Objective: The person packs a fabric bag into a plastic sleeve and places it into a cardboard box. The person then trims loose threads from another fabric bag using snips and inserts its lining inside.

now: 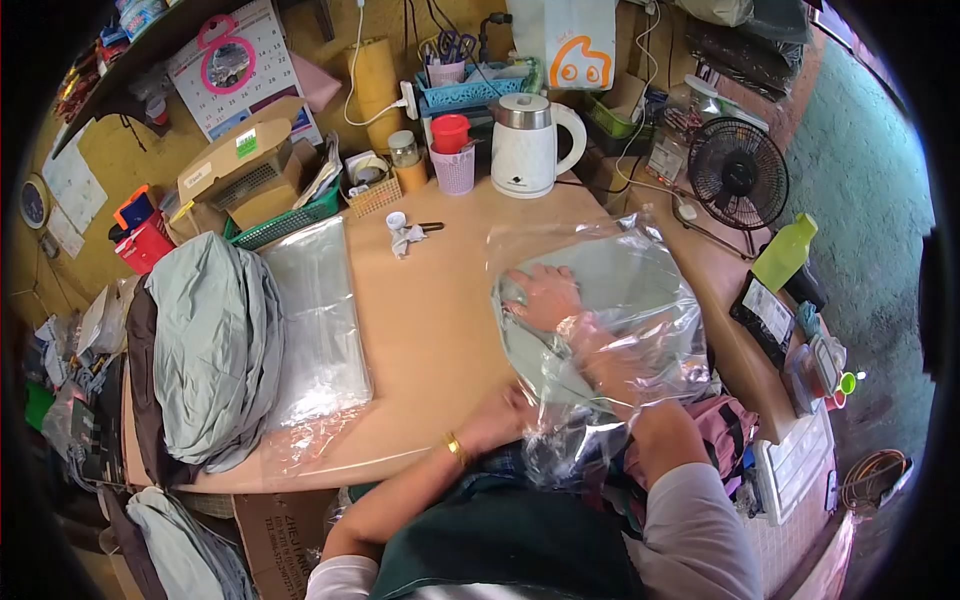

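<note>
A folded grey-green cloth (620,270) lies inside a clear plastic bag (675,290) on the right part of the table. My right hand (545,297) reaches into the bag and lies on the cloth, its fingers spread. At the bag's lower left edge, near the table's front, my left hand (503,418) has its fingers closed on the plastic. A stack of flat clear bags (318,320) lies on the left, beside a pile of grey-green cloth (215,350).
A white kettle (523,150), a pink cup (453,168) and a green basket (290,225) stand along the back. At the right are a black fan (738,173) and a green pouch (785,252). A small white item (403,238) lies mid-table.
</note>
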Available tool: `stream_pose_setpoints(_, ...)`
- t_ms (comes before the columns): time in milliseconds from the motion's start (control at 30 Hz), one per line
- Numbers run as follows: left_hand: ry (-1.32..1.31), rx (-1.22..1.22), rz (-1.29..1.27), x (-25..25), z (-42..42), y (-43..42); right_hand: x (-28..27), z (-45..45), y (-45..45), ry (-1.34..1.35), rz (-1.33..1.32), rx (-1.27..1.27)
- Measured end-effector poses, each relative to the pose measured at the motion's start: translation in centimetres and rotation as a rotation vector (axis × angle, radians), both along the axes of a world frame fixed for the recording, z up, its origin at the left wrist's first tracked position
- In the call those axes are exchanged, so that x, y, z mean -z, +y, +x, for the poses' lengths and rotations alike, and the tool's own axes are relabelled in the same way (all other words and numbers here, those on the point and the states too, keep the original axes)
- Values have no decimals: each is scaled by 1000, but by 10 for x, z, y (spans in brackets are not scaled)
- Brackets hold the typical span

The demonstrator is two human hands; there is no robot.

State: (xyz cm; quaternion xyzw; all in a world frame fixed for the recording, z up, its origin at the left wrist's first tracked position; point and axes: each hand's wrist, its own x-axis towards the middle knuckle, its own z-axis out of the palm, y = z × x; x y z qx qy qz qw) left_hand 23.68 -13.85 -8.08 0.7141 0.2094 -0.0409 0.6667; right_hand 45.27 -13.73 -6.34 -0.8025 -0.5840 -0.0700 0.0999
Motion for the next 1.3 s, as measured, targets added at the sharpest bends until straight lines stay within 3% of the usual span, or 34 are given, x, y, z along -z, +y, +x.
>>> stream_pose_setpoints(33,-108,181,-146,37,-11,-12,-4,-1,-9,90,-55,-3)
stream_pose_setpoints(67,-92,249,-427,11,-26,-29,-13,-6,-18,161,-154,7)
stream_pose_setpoints(100,-92,245,-430,4,-33,-32,-4,-9,-27,162,-157,4)
stream_pose_setpoints(167,60,-102,-646,-1,-46,-23,24,-23,-46,-182,61,-162)
stream_pose_setpoints(200,96,-73,-695,0,-47,-16,28,-31,-50,42,12,-233)
stream_pose_setpoints(233,100,-78,-703,0,-43,-17,31,-35,-48,48,5,-237)
stream_pose_setpoints(300,261,268,-276,-2,-32,-23,36,-44,-44,10,61,-302)
stream_pose_setpoints(333,264,268,-280,3,-33,-25,37,-47,-38,15,58,-302)
stream_pose_setpoints(433,93,482,-262,11,-47,-20,34,-47,-12,49,31,78)
stream_pose_setpoints(500,42,110,-439,-9,-80,0,21,-76,-24,120,-91,-42)
stream_pose_setpoints(533,44,119,-433,-17,-84,5,16,-93,-31,173,-156,-121)
stream_pose_setpoints(600,-97,-481,-532,-24,-91,7,28,-127,-39,232,26,-303)
stream_pose_setpoints(633,-93,-484,-538,-15,-95,5,31,-129,-43,236,19,-304)
stream_pose_setpoints(700,-157,-443,-309,-9,-96,5,34,-130,-42,619,223,-635)
stream_pose_setpoints(733,-226,-486,-318,-11,-101,2,31,-114,-46,216,71,-487)
stream_pose_setpoints(800,-185,-485,-304,-11,-107,-1,23,-69,-49,-164,-69,-236)
stream_pose_setpoints(900,-184,-555,-297,-13,-106,-9,3,-17,-42,-64,17,-41)
stream_pose_setpoints(1000,-12,-486,-385,-10,-108,-6,14,2,-25,-36,-68,34)
stream_pose_setpoints(1067,183,-315,-426,-4,-113,0,25,2,-11,0,-6,42)
stream_pose_setpoints(1100,193,-347,-437,-3,-115,4,26,0,-6,14,-17,11)
stream_pose_setpoints(1167,49,-388,-159,-9,-114,24,23,0,1,20,-67,85)
stream_pose_setpoints(1233,-193,-932,-571,-32,-89,31,25,-5,11,38,-89,96)
stream_pose_setpoints(1300,-232,-884,-537,-10,-82,47,27,-8,16,44,-111,117)
